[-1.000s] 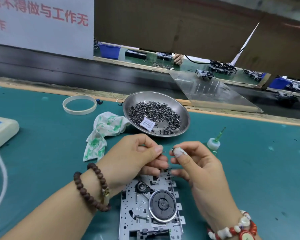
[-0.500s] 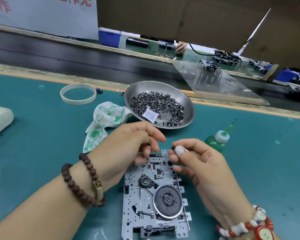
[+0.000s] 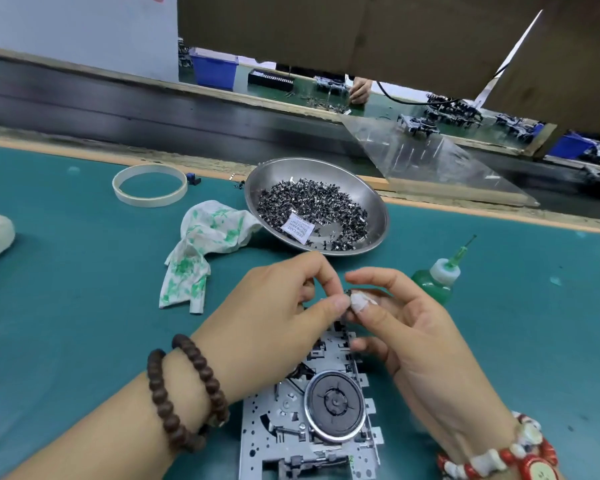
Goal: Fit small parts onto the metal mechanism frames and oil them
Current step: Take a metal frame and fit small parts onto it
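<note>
We see the left hand [image 3: 274, 317] and the right hand [image 3: 406, 327] meeting above the far end of a metal mechanism frame [image 3: 312, 414], which lies flat on the green counter [image 3: 66, 306] at about 6 o'clock in the view. Both hands are curled, fingertips touching each other, and between them they pinch a small dark part [image 3: 349, 293]; it is too small for us to tell its shape or which hand bears most of it. The right thumb wears a white wrap at its tip. A large black round wheel [image 3: 335, 405] with a bright rim sits on the near half of the frame. At 12 o'clock from the hands stands a shallow steel bowl [image 3: 374, 206] heaped with small dark parts [image 3: 309, 202], a white paper label [image 3: 298, 227] lying among them. A crumpled white cloth with green print [image 3: 205, 244] touches the bowl at its 9 o'clock side. At 2 o'clock from the hands, just beside the right fingers, lies a green oil bottle [image 3: 437, 278] with a white collar and a thin needle nozzle tilted up and away. A ring of pale tape [image 3: 149, 185] rests at 11 o'clock, well apart from the hands. A dark bead bracelet [image 3: 184, 393] circles the left wrist, and a red and white bracelet [image 3: 513, 452] the right.
</note>
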{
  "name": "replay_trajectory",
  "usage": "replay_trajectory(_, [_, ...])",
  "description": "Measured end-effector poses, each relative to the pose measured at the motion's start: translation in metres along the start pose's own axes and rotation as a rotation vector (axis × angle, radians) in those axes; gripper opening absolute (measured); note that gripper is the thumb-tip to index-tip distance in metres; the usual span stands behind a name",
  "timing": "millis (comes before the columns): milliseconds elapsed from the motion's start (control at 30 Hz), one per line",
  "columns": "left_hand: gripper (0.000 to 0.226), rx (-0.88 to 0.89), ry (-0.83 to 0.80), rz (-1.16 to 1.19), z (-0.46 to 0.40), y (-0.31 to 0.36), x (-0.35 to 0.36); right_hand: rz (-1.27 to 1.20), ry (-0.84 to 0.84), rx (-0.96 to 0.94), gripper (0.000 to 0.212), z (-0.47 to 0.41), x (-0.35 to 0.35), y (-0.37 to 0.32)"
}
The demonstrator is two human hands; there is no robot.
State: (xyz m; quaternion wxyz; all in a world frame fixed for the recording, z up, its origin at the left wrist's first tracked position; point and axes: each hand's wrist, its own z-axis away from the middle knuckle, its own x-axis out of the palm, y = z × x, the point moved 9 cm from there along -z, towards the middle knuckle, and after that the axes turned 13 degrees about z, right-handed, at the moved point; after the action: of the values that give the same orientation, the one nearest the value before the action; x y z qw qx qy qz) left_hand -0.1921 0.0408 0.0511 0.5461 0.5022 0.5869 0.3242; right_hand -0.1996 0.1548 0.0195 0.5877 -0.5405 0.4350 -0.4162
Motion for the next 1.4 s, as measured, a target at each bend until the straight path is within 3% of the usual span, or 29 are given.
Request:
replay_trajectory(200, [0.013, 0.064, 0.077, -0.005, 0.0, 0.0042, -0.0056, 0.162, 0.03, -0.104, 0.024, 0.002, 0.0015, -0.0114])
replay_trajectory(567, [0.013, 0.025, 0.039, 0.025, -0.0002, -0.0011, -0.0026, 0.106, 0.1, -0.073, 0.019, 0.0008, -0.0057, -0.0069])
replay_trajectory(933, [0.015, 0.031, 0.059, 0.031, -0.0025, -0.002, -0.0085, 0.099, 0.054, -0.117, 0.021, 0.0006, -0.0052, -0.008])
replay_trajectory(1333, [0.014, 0.078, 0.056, -0.092, 0.0004, 0.0043, -0.0095, 0.211, 0.047, -0.145, 0.007, 0.0011, -0.0049, -0.0108])
replay_trajectory(1400, [0.015, 0.044, 0.043, -0.119, -0.0001, 0.0, -0.0081, 0.268, 0.048, -0.149, 0.013, 0.0016, -0.0049, -0.011])
